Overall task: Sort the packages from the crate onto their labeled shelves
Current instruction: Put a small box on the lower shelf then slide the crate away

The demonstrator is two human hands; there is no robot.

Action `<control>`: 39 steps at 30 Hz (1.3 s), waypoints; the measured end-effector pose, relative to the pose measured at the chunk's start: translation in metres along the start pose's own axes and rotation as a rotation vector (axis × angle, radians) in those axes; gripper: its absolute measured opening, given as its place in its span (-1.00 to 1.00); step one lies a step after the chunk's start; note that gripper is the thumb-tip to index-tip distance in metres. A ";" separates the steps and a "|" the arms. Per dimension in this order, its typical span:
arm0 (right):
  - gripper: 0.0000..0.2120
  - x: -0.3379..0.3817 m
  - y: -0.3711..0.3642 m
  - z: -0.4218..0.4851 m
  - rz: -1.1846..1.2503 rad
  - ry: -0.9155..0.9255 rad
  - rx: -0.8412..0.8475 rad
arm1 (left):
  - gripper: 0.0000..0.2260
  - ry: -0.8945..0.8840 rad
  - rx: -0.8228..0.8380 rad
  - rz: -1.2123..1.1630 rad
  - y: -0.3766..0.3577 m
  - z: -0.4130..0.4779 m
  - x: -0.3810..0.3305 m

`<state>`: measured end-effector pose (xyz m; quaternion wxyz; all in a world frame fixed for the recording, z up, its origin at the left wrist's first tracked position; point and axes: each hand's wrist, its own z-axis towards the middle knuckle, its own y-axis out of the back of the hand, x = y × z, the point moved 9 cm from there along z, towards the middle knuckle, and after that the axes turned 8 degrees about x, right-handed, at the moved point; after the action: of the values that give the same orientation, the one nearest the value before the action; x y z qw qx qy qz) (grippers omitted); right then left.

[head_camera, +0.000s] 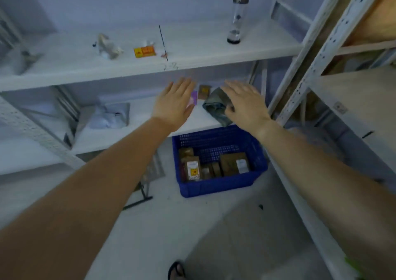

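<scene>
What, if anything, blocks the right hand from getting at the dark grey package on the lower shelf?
Probably nothing, so yes: the right hand is open just over the dark grey package, which lies near the front edge of the lower shelf with nothing between them.

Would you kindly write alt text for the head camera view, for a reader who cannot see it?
A person's left hand and right hand reach, fingers straight, toward the lower shelf, the right hand over a dark grey bag lying there. On the floor below stands a blue crate holding several brown boxes.
</scene>
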<state>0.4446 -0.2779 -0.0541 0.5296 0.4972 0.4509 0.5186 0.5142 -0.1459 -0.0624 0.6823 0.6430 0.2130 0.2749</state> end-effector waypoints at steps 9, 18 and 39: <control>-0.46 -0.022 -0.206 0.044 0.064 0.008 0.266 | -0.48 -0.021 0.332 0.035 -0.224 0.026 0.014; -0.43 -0.062 -0.452 0.110 0.040 0.087 0.399 | -0.45 0.204 0.355 -0.148 -0.449 0.084 0.054; -0.17 -0.049 -0.788 0.053 0.262 0.093 0.955 | -0.05 0.420 0.902 -0.431 -0.783 0.024 0.006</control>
<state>0.5737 -0.3042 -0.8345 0.1526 0.7131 0.5950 0.3380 0.6136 -0.1775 -0.8384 0.3223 0.7450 0.5688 0.1325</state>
